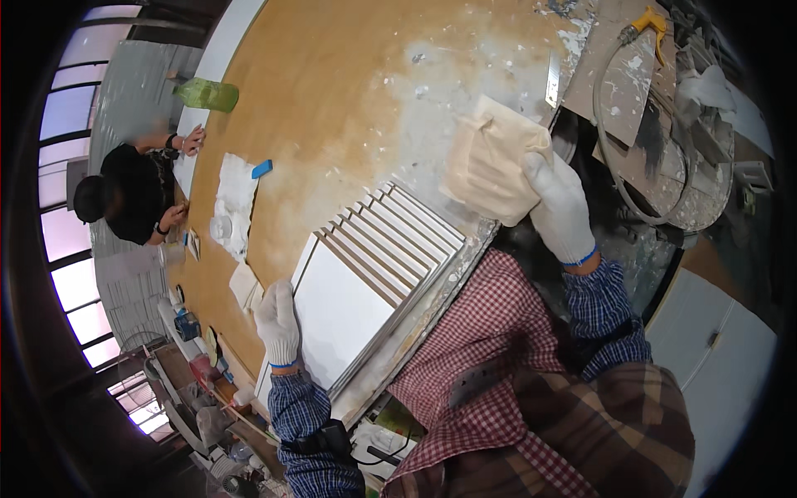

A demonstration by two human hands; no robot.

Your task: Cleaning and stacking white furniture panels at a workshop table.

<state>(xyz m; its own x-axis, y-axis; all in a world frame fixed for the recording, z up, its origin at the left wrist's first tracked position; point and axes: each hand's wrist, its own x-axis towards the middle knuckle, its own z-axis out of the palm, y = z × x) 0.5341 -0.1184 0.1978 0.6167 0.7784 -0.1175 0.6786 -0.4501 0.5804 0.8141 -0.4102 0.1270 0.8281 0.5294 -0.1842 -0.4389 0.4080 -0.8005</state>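
Observation:
A white louvered panel (349, 295) lies at the near edge of the table, its slats toward the right and a flat section toward the left. My left hand (277, 322), in a white knit glove, is closed at the panel's left edge, fingers partly hidden. A cream cloth (491, 158), folded and creased, is gripped in my gloved right hand (563, 203). The cloth is raised just beyond the panel's right end, apart from the slats. My right thumb and fingers wrap its right side.
A co-worker (133, 191) in black stands across the brown dusty table (324, 91). Near them are a green bottle (207, 95), a blue block (261, 169) and a white cloth (235, 199). A hose with a yellow nozzle (649, 25) hangs at the far right.

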